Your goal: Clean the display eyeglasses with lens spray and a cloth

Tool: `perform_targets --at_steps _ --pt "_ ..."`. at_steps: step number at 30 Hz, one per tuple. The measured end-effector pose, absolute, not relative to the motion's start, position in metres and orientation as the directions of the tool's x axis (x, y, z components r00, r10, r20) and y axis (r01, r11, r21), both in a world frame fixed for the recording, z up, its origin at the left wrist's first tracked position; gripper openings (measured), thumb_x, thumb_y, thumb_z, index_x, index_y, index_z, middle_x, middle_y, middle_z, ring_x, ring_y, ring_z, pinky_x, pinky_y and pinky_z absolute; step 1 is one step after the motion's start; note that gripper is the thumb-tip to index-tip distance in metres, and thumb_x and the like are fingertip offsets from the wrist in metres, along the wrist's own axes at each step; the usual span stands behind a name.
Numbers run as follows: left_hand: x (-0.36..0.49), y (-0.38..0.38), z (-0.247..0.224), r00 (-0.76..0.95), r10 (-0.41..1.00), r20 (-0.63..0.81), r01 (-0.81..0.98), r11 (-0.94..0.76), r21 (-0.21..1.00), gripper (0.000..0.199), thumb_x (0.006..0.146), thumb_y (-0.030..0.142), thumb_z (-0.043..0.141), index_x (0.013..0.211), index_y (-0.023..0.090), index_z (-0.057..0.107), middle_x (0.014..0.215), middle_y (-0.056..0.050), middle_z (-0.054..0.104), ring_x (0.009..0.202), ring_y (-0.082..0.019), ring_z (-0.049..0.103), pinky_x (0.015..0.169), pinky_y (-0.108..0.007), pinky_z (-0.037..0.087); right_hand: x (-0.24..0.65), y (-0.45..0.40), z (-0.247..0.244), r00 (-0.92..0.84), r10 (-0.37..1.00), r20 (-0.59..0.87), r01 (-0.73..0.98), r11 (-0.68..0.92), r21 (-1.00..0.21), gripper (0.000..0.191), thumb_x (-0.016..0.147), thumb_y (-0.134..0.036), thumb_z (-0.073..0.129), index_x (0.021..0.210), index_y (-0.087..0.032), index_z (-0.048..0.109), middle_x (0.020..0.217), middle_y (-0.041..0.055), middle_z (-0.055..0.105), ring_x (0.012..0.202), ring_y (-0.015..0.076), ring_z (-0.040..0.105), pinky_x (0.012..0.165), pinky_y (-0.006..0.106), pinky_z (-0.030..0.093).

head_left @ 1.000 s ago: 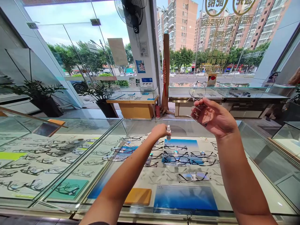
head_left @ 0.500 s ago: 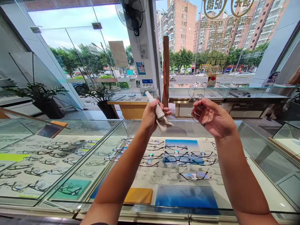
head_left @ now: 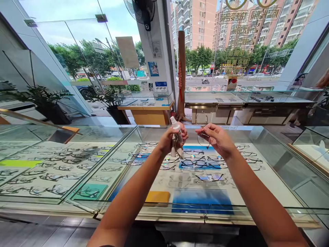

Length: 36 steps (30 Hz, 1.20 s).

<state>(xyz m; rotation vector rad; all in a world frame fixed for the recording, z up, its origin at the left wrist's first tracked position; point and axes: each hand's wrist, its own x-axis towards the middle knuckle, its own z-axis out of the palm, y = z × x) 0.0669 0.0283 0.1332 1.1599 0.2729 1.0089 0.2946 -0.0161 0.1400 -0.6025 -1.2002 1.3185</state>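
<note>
My left hand (head_left: 168, 139) is closed around a small white spray bottle (head_left: 177, 127), its nozzle tilted up. A crumpled beige cloth (head_left: 177, 151) hangs from the same grip, below the bottle. Between the thumb and fingers of my right hand (head_left: 218, 137) is a pair of thin round-framed eyeglasses (head_left: 205, 117), turned nearly edge-on, one lens above the fingers and the other below. Both hands are raised over the glass display case, a short gap apart. Part of the frame's bridge and temples is hidden by my right fingers.
Beneath my hands, the glass display case (head_left: 164, 206) holds rows of eyeglasses (head_left: 210, 177), a blue card (head_left: 203, 200) and an orange case (head_left: 158, 197). A second case of eyeglasses adjoins it on the left. Beyond stand a wooden post (head_left: 181, 68), counters and potted plants.
Both hands have come lower and closer together. The eyeglasses have turned from facing me to nearly edge-on, and the spray bottle is more upright. My view has tilted down.
</note>
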Motion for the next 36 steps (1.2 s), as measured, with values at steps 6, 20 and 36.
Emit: perform_targets --at_steps 6,20,36 --pt "0.074 0.022 0.091 0.518 0.834 0.188 -0.354 0.01 0.935 0.079 0.079 0.099 0.048 0.066 0.02 0.049 0.06 0.0 0.042 0.052 -0.012 0.041 0.041 -0.021 0.021 0.285 -0.011 0.089 -0.156 0.949 0.273 -0.419 0.186 -0.889 0.037 0.075 -0.053 0.096 0.082 -0.024 0.074 0.093 0.0026 0.08 0.101 0.0204 0.073 0.111 0.04 0.049" --pt "0.073 0.023 0.073 0.221 0.854 0.472 0.197 -0.513 0.836 0.051 0.093 0.068 0.057 0.075 0.02 0.058 0.079 -0.001 0.055 0.079 -0.019 0.048 0.074 -0.032 0.038 0.266 -0.028 0.069 -0.191 0.916 0.352 -0.113 0.336 -0.935 0.035 0.091 -0.056 0.082 0.087 -0.024 0.068 0.093 0.0034 0.075 0.095 0.0219 0.068 0.09 0.035 0.05" --pt "0.077 0.014 0.079 0.225 0.826 0.516 0.291 -0.563 0.774 0.048 0.096 0.065 0.057 0.081 0.02 0.061 0.083 -0.002 0.059 0.08 -0.02 0.052 0.075 -0.033 0.039 0.268 -0.024 0.066 -0.108 0.928 0.356 -0.155 0.338 -0.928 0.033 0.091 -0.055 0.082 0.087 -0.024 0.07 0.093 0.0033 0.075 0.096 0.0215 0.066 0.092 0.035 0.05"
